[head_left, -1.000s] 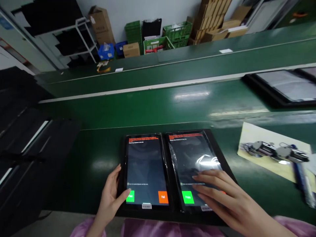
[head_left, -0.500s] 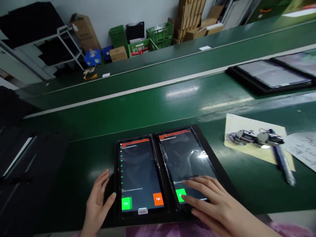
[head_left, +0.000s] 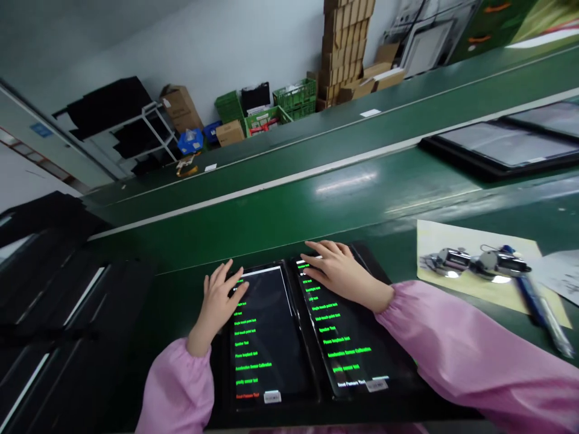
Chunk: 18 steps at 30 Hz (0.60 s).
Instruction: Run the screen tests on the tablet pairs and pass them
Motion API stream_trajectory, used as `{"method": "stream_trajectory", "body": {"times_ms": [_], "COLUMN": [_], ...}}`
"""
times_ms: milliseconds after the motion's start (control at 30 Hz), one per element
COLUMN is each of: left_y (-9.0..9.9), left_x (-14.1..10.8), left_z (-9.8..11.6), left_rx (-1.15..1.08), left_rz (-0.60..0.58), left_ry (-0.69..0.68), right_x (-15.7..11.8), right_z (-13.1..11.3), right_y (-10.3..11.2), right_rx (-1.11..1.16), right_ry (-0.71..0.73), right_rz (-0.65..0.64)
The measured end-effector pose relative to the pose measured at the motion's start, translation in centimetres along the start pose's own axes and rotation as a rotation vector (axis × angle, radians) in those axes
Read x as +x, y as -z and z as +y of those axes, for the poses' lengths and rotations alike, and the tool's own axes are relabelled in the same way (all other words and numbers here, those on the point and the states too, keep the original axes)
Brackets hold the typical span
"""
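Two tablets lie side by side in a black tray on the green bench, their dark screens showing lists of mostly green text. At the upper left edge of the left tablet (head_left: 275,337) is my left hand (head_left: 221,295), fingers spread, fingertips by the top of its list. My right hand (head_left: 339,271) lies across the top of the right tablet (head_left: 344,343), fingers stretched out to the left over its first lines. Nothing is held in either hand. The left list ends in a red line, the right one in a white line.
Black trays (head_left: 40,313) are stacked at left. To the right, two metal tally counters (head_left: 479,262) and a pen (head_left: 543,316) rest on yellow paper (head_left: 429,235). More tablets in a black tray (head_left: 502,144) lie further back. Cartons (head_left: 346,48) and crates (head_left: 294,99) stand beyond.
Both hands have moved up to the tops of the tablets. The screens have switched from green and red button pages to text lists. The camera view has shifted.
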<state>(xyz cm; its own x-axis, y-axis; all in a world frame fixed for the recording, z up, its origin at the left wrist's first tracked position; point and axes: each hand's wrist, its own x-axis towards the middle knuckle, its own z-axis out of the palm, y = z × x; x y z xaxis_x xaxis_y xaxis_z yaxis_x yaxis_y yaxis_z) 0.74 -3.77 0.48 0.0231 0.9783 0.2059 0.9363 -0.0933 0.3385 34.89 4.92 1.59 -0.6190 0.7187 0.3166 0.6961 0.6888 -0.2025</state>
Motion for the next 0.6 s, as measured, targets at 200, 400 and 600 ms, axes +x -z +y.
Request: {"method": "stream_trajectory", "body": {"times_ms": [200, 400, 600], "left_y": [0.9, 0.5, -0.6], "left_x": [-3.6, -1.5, -1.0], "left_z": [-0.8, -0.8, -1.0], "left_rx": [-0.029, -0.006, 0.076], "left_rz": [-0.037, 0.039, 0.012], "left_ry": [-0.114, -0.054, -0.085], "right_x": [-3.0, -1.0, -0.4], "right_z": [-0.1, 0.2, 0.5], "right_y": [1.6, 0.7, 0.0], "right_rx": [0.043, -0.004, -0.022], "right_ry": [0.102, 0.038, 0.034], "right_rz": [-0.017, 0.01, -0.017]}}
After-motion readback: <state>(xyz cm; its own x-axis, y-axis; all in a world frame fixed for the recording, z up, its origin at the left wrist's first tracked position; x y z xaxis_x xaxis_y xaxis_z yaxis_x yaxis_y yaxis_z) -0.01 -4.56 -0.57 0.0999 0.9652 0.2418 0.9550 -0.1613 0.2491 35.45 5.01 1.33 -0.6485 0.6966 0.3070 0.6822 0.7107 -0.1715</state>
